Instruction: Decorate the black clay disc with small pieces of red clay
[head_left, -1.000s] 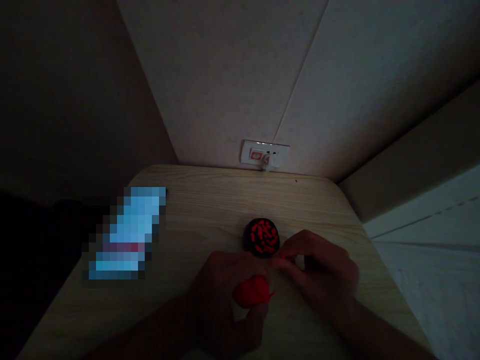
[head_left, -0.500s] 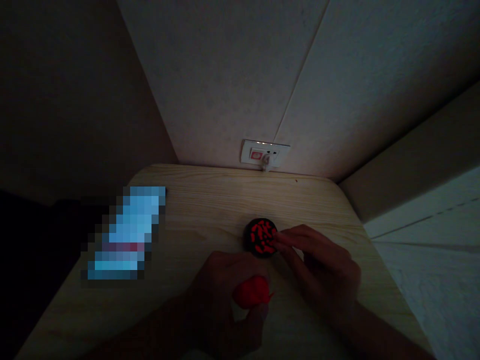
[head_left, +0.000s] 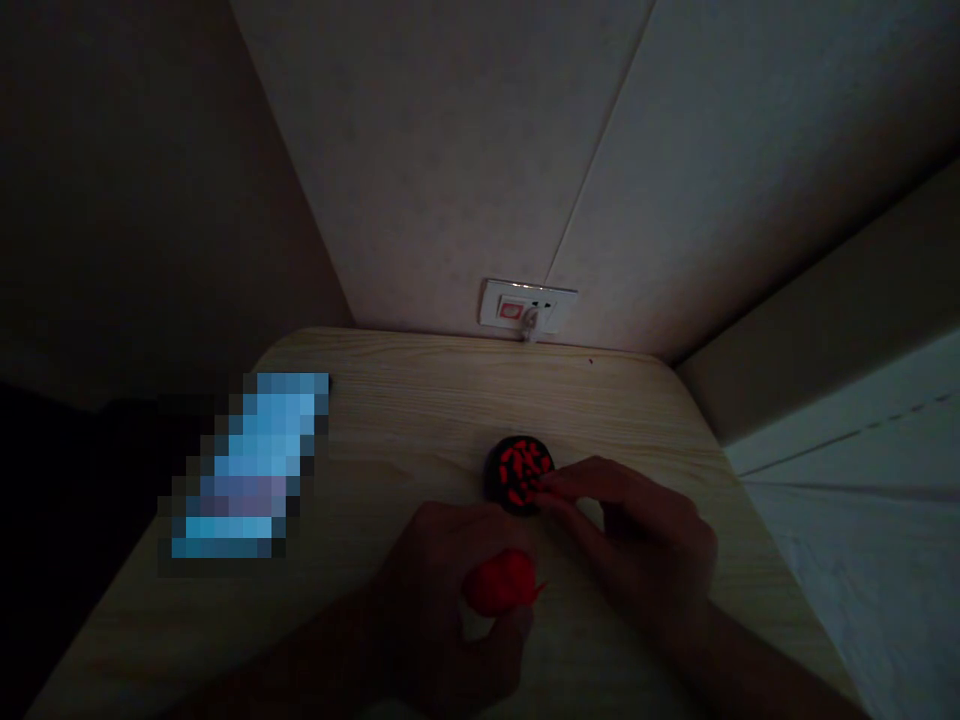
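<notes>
My left hand [head_left: 457, 590] is closed around a soft red lump [head_left: 499, 583] that looks like modelling clay, with a thin wisp sticking out at its right. Beyond it on the table sits a round black piece [head_left: 493, 480], its top dotted with several small red bits [head_left: 517, 463]. My right hand [head_left: 637, 535] has thumb and forefinger pinched together at the right front edge of the black piece, touching its top. Whatever lies between those fingertips is hidden. Both hands are in dim light.
The light wood table [head_left: 405, 400] reaches back to the wall. A bright blurred-out phone-like screen [head_left: 255, 450] lies at the left. A wall socket [head_left: 487, 303] with a clear plug [head_left: 529, 322] is just above the back edge. A white surface [head_left: 885, 580] lies beyond the right edge.
My right hand moved left from beside the black piece onto its right side with a red bit, then slid slightly toward its front edge. My left hand keeps the red lump almost still.
</notes>
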